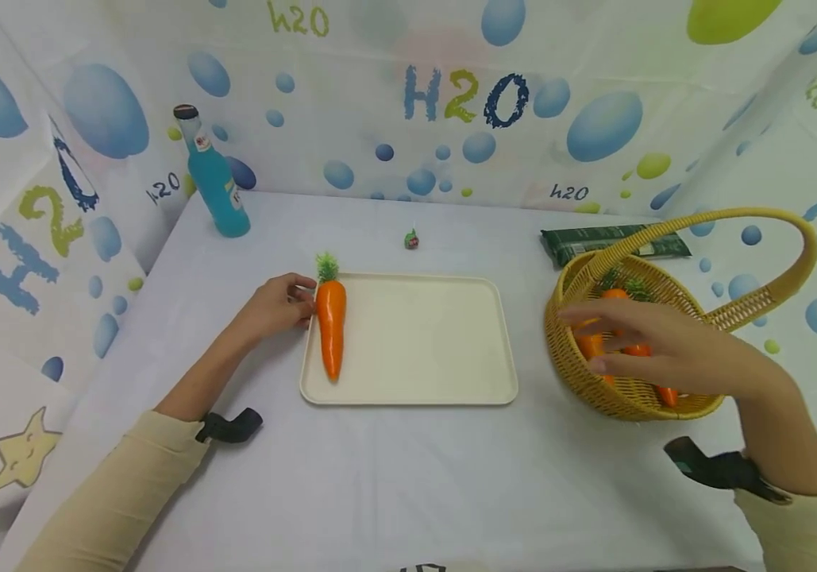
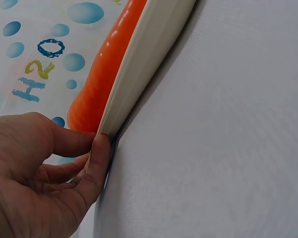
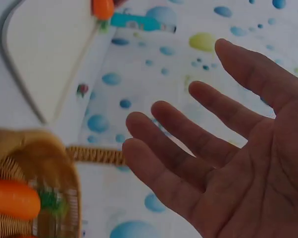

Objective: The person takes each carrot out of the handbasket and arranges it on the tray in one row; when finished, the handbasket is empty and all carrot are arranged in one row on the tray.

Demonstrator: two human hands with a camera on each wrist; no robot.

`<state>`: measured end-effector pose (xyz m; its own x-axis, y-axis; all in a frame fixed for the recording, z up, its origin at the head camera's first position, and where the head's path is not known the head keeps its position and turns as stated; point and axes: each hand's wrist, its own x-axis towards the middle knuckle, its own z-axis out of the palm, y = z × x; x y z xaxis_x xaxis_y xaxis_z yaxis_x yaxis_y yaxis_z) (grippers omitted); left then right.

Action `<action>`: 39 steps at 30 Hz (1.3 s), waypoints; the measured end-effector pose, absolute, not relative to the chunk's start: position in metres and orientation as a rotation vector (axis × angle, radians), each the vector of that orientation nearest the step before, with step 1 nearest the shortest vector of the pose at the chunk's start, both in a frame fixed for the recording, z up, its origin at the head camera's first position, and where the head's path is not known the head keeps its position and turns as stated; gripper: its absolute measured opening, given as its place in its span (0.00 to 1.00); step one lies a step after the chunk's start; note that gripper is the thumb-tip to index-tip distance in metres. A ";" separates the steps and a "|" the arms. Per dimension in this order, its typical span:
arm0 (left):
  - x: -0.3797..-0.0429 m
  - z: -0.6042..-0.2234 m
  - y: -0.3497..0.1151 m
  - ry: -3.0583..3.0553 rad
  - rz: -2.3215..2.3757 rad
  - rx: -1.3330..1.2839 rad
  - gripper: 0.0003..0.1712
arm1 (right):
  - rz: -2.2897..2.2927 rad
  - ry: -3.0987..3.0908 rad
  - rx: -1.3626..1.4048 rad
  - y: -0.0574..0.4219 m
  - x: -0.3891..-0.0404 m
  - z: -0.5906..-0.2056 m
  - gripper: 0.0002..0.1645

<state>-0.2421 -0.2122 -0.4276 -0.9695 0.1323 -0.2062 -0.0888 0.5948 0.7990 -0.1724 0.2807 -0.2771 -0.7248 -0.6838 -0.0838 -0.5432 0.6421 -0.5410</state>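
A cream tray lies on the white table with one orange toy carrot along its left side, green top pointing away. My left hand is at the tray's upper left edge; in the left wrist view its thumb and fingers pinch the rim beside the carrot. Over the wicker basket on the right hovers my right hand, holding nothing. Its fingers are spread and nearly straight in the right wrist view. Inside the basket lie several more carrots, partly covered by the hand in the head view.
A blue bottle stands at the back left. Behind the tray sits a tiny green and red item. A dark green packet lies behind the basket, whose tall handle leans right. Patterned cloth hangs behind the table.
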 end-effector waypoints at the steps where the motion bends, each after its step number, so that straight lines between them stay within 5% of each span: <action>1: -0.243 -0.428 -0.212 2.583 1.314 0.042 0.26 | -0.680 2.611 -0.931 0.294 -0.171 -0.278 0.32; 10: -0.244 -0.432 -0.211 2.581 1.328 0.033 0.26 | -0.463 2.808 -0.482 0.380 -0.218 -0.310 0.42; 18: -0.241 -0.432 -0.211 2.579 1.339 0.023 0.26 | -0.257 2.687 -0.382 0.403 -0.256 -0.344 0.33; 26: -0.241 -0.431 -0.213 2.593 1.331 0.040 0.25 | -0.276 2.693 -0.445 0.402 -0.264 -0.357 0.28; 39: -0.241 -0.431 -0.211 2.596 1.322 0.052 0.25 | -0.399 2.759 -0.289 0.396 -0.237 -0.318 0.39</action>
